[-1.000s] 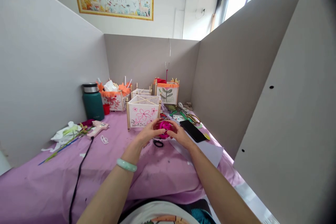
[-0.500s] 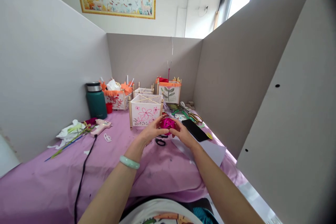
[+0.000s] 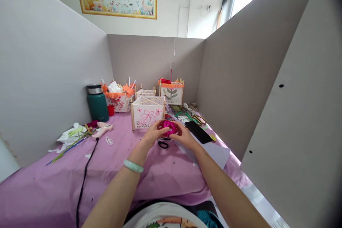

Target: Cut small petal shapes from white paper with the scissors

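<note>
Between my two hands is a bright magenta openwork ball [image 3: 169, 128], which looks woven from strips. My left hand [image 3: 154, 132] closes on its left side, and my right hand [image 3: 185, 136] grips its right side with fingers curled round the back. Just under the ball, a pair of scissors with black handles [image 3: 163, 144] lies on the cloth, its blades partly hidden. Right behind my left hand stands a white box-shaped lantern [image 3: 148, 114] with wooden corner sticks and pink drawn flowers.
On the purple tablecloth [image 3: 120, 181], a pink glue gun [image 3: 103, 129] with a black cord lies left, near a green bottle [image 3: 97, 104]. A black phone [image 3: 198, 131] and white paper [image 3: 217, 155] lie right. Decorated boxes [image 3: 172, 94] stand behind, and grey partitions [image 3: 157, 53] enclose the table.
The magenta ball has shifted slightly left and turned between my hands, and my fingers have changed their hold on it. The view has moved slightly.
</note>
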Motion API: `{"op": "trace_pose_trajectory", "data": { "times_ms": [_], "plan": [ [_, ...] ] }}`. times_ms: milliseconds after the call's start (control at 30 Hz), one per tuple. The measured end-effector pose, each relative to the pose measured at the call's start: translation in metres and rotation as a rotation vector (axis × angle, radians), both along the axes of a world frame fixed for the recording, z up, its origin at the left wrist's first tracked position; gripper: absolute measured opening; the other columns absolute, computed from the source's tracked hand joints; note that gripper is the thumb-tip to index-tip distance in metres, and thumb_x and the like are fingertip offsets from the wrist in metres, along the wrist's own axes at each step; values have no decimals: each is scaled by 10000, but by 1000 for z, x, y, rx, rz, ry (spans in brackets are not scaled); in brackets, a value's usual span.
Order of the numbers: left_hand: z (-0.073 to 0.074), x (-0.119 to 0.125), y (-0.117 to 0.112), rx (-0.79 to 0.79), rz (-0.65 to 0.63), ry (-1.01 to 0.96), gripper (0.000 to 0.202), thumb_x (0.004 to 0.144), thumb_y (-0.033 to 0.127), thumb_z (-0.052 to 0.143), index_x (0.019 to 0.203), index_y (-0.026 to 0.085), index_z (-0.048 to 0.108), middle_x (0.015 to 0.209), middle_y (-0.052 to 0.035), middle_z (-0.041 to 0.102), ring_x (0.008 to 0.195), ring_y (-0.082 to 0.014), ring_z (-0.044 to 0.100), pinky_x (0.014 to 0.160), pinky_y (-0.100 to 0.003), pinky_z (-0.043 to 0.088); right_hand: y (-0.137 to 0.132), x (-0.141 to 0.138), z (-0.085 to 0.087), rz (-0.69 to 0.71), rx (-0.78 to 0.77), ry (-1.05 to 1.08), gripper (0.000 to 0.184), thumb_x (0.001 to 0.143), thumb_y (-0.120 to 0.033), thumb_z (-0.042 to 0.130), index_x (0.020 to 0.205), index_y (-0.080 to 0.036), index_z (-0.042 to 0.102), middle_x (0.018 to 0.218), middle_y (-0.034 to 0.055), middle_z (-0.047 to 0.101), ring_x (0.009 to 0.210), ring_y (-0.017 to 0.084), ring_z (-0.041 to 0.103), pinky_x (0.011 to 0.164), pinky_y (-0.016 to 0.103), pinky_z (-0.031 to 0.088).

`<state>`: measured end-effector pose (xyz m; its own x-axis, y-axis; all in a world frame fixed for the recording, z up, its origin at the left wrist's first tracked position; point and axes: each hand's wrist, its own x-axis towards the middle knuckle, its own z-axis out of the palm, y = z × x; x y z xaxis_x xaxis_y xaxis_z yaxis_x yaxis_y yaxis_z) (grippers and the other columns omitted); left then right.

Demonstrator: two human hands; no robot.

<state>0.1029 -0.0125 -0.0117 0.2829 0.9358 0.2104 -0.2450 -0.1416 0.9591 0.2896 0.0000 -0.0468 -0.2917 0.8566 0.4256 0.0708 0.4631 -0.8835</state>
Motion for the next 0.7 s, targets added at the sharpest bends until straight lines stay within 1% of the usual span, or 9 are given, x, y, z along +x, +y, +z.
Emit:
{"op": "trace_pose_trajectory", "data": {
  "times_ms": [67,167,233,267,333,433,567,633,700],
  "plan": [
    [0,-1,0,-8,-18,-1,576,628,361,910,1107,151,669,1187,-143,669,1024,-269,667,856,-388,555,-1,-1,1,7,-14,8,717,708,-347,841,1345,-228,535,1323,93,623,1084,213,645,873,318,538],
    [4,-5,-1,-56,-26,-65,591,702,386,873,1211,205,634,1350,-140,611,1230,-293,589,995,-424,495,-2,0,5,6,-67,103,692,717,-372,832,1331,-231,546,1303,90,638,1045,212,656,755,272,534],
    [8,-10,-2,-125,-11,-170,542,783,484,794,1227,227,619,1440,-135,554,1358,-280,494,1065,-422,450,-2,2,8,-7,-118,227,656,736,-418,809,1315,-240,556,1236,80,673,962,206,675,639,241,502],
    [10,-13,-3,-165,-22,-235,520,819,551,733,1204,217,625,1461,-145,537,1391,-273,463,1082,-413,439,-1,3,9,-9,-148,301,629,746,-450,795,1294,-244,567,1181,71,694,912,200,683,597,231,480],
    [12,-19,-4,-218,-99,-364,552,869,657,598,1139,178,644,1458,-181,533,1405,-273,454,1092,-406,439,1,6,12,2,-209,443,556,764,-530,761,1214,-243,604,1060,56,723,834,191,693,564,223,460],
    [14,-23,-6,-232,-218,-476,608,908,680,497,1122,134,656,1402,-215,574,1376,-289,493,1090,-432,452,4,10,16,9,-296,547,495,805,-642,676,1091,-238,651,1025,62,738,808,187,699,559,227,467],
    [12,-21,-6,-257,-222,-476,574,927,625,515,1122,108,672,1290,-220,646,1293,-292,572,1062,-441,479,4,12,20,20,-366,536,542,894,-722,495,1073,-248,688,1128,86,735,829,192,702,576,251,492],
    [8,-20,-4,-265,-191,-440,456,911,532,614,1066,110,690,1163,-190,701,1154,-262,658,1018,-412,514,3,13,21,30,-385,550,585,917,-741,424,1077,-249,697,1128,89,738,812,188,699,576,254,497],
    [4,-19,-2,-263,-146,-381,269,839,338,758,981,116,702,960,-121,730,915,-194,715,913,-346,564,3,14,22,32,-416,590,616,936,-741,375,1090,-239,697,1095,91,747,765,177,691,561,248,493]
  ]
}}
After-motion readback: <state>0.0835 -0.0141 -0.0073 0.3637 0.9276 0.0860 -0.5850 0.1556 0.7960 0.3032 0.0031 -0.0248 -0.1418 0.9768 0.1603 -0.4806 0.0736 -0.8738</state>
